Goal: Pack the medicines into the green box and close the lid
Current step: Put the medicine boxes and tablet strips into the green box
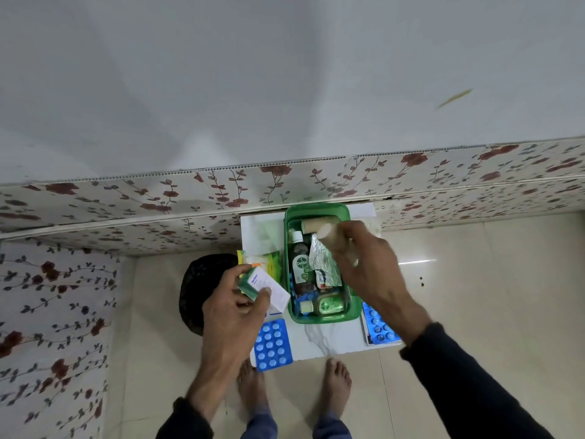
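The green box stands open on a small white table. Inside it lie a Dettol bottle, a silver foil strip, a beige roll and small green items. My right hand hovers over the box's right side, shut on a blurred beige roll. Left of the box, my left hand holds a small green and white medicine carton. A blue blister pack lies at the table's front left, another blue blister pack at the right under my forearm.
A yellow-green packet lies on the table behind my left hand. A dark round object sits on the floor left of the table. Floral wall panels run behind and to the left. My bare feet stand at the table's front edge.
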